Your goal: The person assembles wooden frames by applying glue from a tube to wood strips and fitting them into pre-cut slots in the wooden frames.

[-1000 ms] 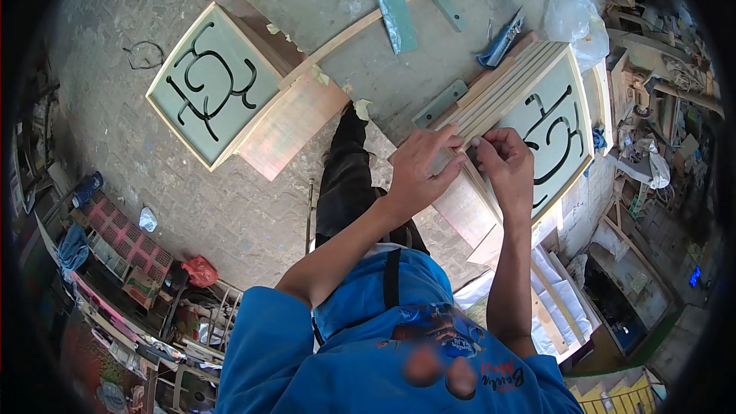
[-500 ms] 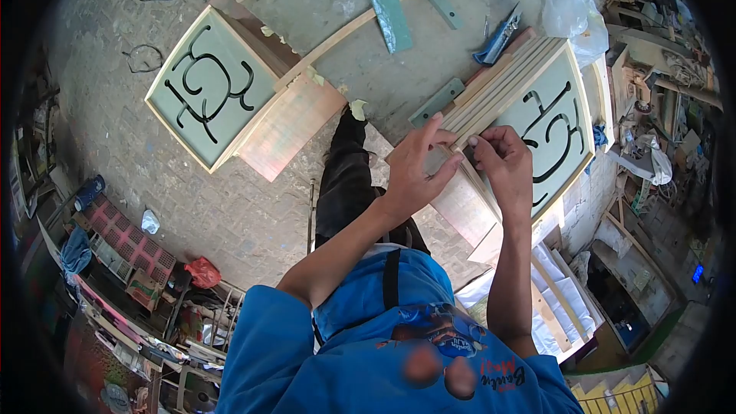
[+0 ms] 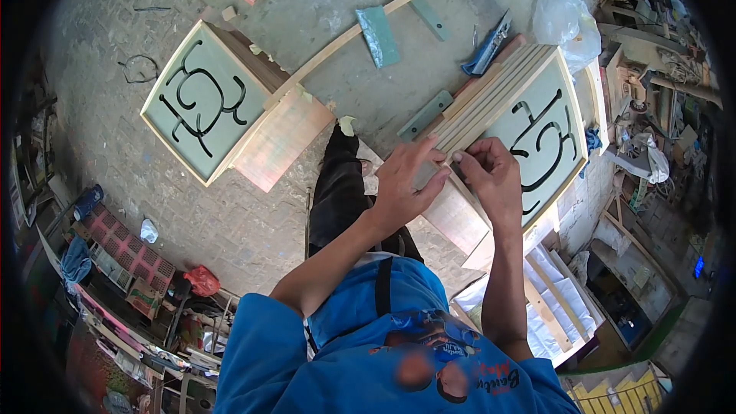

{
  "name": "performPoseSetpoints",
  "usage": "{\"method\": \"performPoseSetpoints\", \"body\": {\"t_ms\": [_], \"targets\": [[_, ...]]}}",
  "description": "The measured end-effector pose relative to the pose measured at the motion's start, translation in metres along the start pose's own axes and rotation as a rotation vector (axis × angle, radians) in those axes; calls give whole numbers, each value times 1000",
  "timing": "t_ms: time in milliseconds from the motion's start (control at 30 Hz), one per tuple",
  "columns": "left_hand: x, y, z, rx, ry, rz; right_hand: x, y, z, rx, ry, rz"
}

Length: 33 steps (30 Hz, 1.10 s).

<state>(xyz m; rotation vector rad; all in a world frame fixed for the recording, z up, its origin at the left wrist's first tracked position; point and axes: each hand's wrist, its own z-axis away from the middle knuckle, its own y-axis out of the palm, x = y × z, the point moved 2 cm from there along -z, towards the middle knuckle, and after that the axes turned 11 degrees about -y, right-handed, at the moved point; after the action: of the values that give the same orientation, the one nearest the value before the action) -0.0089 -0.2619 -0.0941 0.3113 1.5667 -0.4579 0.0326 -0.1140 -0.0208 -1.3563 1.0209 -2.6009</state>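
Note:
A wooden box (image 3: 491,96) with a ribbed pale side and a green front panel bearing black curved lines (image 3: 544,126) stands on the floor before me. My left hand (image 3: 402,184) lies with fingers spread on the box's lower side near the ribbed moulding. Just to its right, my right hand (image 3: 491,176) has thumb and fingertips pinched together at the moulding's edge; whatever lies between them is too small to see. The two hands' fingertips almost touch.
A second matching box (image 3: 195,100) stands at the left, a long wooden slat (image 3: 337,46) leaning on it. Green offcuts (image 3: 377,27), a blue tool (image 3: 487,46), a plastic bag (image 3: 563,19) and tape scraps lie on the concrete. Cluttered shelves (image 3: 115,245) line the left, workshop clutter the right.
My left hand's raised fingers have come back down onto the box side. Both hands have shifted slightly left and lower along the ribbed moulding; the right hand stays pinched.

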Motion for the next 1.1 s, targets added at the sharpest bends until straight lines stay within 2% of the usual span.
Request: {"method": "performPoseSetpoints", "body": {"t_ms": [333,400,467,533,600,667,967,1100], "targets": [[-12,-9,-12,44,-14,-31,-3,-8,-1,22,-3,30],[-17,-12,-25,45,1,-30,-2,-16,-2,73,79,-214],[-28,-9,-44,51,9,-34,5,-33,-6,84,125,-211],[-40,6,-76,176,-24,6,-2,-57,-17,32,150,-280],[-48,23,-96,219,-69,38,-3,-67,-28,-16,106,-306],[-50,41,-115,261,-113,69,-6,-78,-41,-194,82,-342],[-45,91,-158,310,-96,-110,-22,-111,-104,-340,-10,-300],[-42,99,-161,324,-116,-116,-23,-117,-119,-334,50,-287]]}}
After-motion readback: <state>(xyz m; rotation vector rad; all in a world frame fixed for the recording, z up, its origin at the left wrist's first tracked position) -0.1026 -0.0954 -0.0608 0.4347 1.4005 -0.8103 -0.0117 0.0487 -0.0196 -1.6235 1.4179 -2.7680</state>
